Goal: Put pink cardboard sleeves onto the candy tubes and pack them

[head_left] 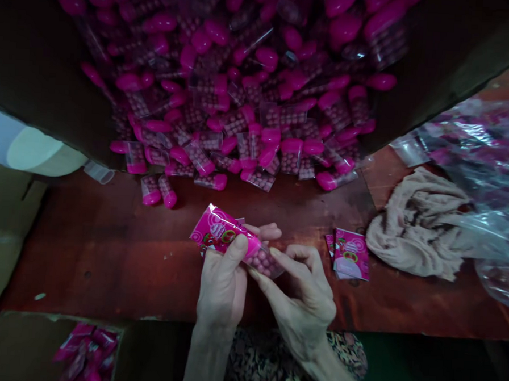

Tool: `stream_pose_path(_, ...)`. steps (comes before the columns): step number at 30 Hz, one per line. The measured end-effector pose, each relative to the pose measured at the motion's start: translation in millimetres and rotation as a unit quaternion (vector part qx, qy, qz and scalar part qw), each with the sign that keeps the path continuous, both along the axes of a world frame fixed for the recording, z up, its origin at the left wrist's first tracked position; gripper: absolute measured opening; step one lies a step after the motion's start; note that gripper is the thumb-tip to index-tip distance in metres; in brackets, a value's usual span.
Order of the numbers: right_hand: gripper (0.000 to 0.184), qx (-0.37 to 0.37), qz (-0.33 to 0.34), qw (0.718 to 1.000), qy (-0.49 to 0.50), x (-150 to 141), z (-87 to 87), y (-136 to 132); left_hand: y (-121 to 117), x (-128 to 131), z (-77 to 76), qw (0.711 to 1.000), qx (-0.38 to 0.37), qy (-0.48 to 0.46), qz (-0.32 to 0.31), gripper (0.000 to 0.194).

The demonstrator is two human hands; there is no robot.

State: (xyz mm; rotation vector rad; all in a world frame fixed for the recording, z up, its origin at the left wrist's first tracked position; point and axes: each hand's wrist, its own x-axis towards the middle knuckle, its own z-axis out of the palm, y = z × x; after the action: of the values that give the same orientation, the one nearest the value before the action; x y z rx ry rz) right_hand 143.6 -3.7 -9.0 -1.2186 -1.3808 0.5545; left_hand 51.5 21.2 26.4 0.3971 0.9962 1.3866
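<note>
Above the table's near edge, my left hand (224,285) is closed around a pink printed sleeve (220,228), its thumb lying on top. A clear tube of pink balls (264,260) has its pink capped end partly inside the sleeve's right end. My right hand (304,298) pinches the tube's clear end between thumb and fingertips. More printed wrapper shows behind the sleeve, partly hidden by the left hand. Right of my hands, flat pink printed sleeves (351,255) lie on the table.
A large heap of pink-capped tubes (241,110) spills from a dark box onto the red-brown table (106,251). A crumpled cloth (418,227) and a clear plastic bag (494,169) lie right. At lower left, a cardboard box (24,343) holds pink wrapped pieces.
</note>
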Motion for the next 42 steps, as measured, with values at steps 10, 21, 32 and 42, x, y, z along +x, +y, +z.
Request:
stream_pose_path(10,0.047,0.041,0.043,0.998,-0.037,3,3.6,0,-2,2,-1.6,0.996,0.018,-0.077,-0.037,0.020)
stream_pose_path(21,0.037,-0.089,0.041,0.984,0.148,-7,9.3,-19,-3,-9,10.2,0.994,0.057,0.023,-0.092,0.025)
stream_pose_path(32,0.037,-0.112,-0.018,0.969,0.218,-18,15.7,-27,-18,18,11.9,0.999,-0.017,0.002,-0.044,0.013)
stream_pose_path(42,0.025,-0.165,0.042,0.954,0.247,-14,21.9,-23,-13,2,6.7,0.990,-0.011,-0.079,-0.113,0.034)
